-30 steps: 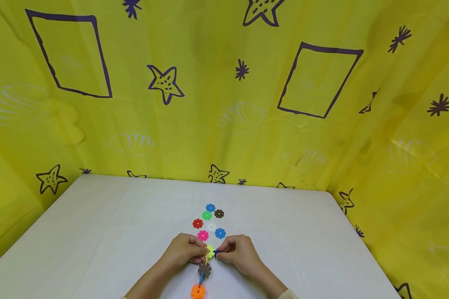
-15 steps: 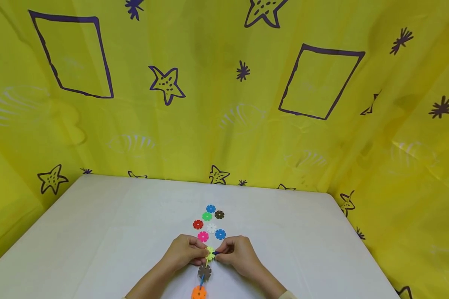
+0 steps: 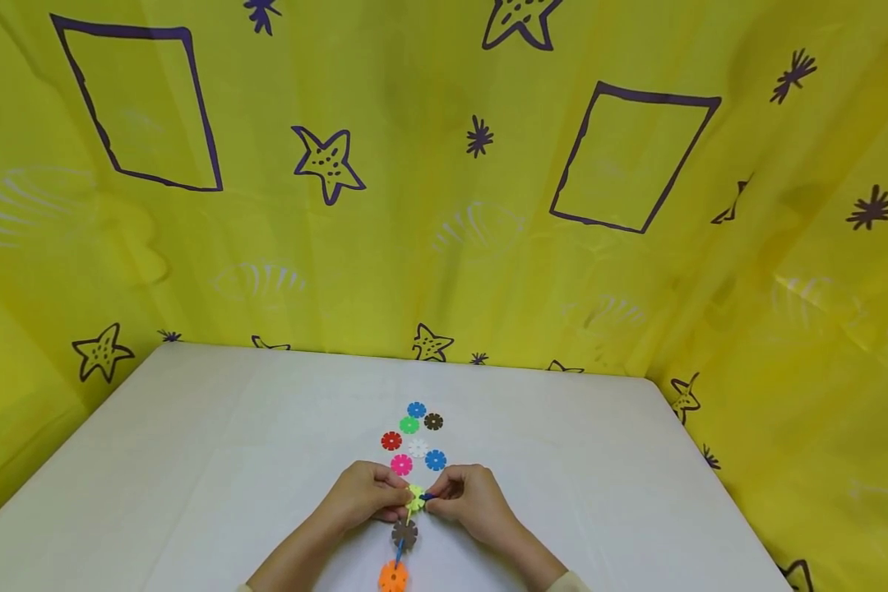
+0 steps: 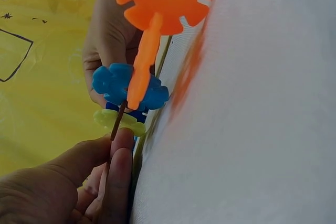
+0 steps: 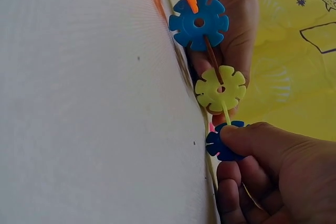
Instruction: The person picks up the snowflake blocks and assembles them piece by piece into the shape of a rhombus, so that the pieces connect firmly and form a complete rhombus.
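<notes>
My left hand (image 3: 370,493) pinches a yellow slotted plastic disc (image 3: 417,498) at the far end of a chain of interlocking discs. Between the thumb and fingers of my right hand (image 3: 474,500) is a dark blue disc (image 5: 212,146), its edge right at the yellow disc's rim. Toward my body the chain runs on through another yellow disc (image 5: 207,95), a brown disc (image 3: 404,534), a blue disc (image 5: 185,29) and an orange disc (image 3: 393,577). Neighbouring discs sit crosswise in each other's slots. My fingertips hide part of both pinched discs.
Several loose discs lie flat on the white table (image 3: 266,427) beyond my hands, among them a pink disc (image 3: 402,464), a red disc (image 3: 391,441), a green disc (image 3: 409,425) and a white disc (image 3: 418,447). A yellow patterned curtain (image 3: 414,271) hangs behind the table.
The dark blue disc has turned more edge-on and shifted slightly left against the yellow disc's rim. Both hands keep their hold, and the loose discs lie as before.
</notes>
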### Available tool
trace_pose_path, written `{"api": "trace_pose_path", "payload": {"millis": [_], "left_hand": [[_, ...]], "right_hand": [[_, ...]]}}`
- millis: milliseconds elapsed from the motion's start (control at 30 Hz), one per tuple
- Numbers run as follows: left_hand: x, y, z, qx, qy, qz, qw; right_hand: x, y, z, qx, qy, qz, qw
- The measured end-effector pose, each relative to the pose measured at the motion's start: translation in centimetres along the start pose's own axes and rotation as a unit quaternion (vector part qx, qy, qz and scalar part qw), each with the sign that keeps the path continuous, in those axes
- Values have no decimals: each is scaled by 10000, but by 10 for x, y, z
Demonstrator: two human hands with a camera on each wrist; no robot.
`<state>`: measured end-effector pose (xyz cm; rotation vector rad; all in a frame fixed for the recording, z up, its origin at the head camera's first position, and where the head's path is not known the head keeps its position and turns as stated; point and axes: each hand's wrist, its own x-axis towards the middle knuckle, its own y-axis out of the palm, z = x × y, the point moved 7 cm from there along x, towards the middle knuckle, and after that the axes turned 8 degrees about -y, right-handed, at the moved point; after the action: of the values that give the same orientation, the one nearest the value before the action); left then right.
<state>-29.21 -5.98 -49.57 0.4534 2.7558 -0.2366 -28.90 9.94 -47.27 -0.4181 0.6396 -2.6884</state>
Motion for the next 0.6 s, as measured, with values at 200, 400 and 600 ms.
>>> {"api": "trace_pose_path", "payload": {"millis": [200,400,600], "left_hand": [[-1,-1,1,-2,-32,-4,10000],[-1,-2,1,84,-24,-55,9999],[-1,-3,2,230,-166,-105,9995]], "right_hand": [[-1,-1,0,111,101,175,9997],[-3,-7,-2,195,240,286,9991],[-12,-18,-1,37,398,154,9991]]}}
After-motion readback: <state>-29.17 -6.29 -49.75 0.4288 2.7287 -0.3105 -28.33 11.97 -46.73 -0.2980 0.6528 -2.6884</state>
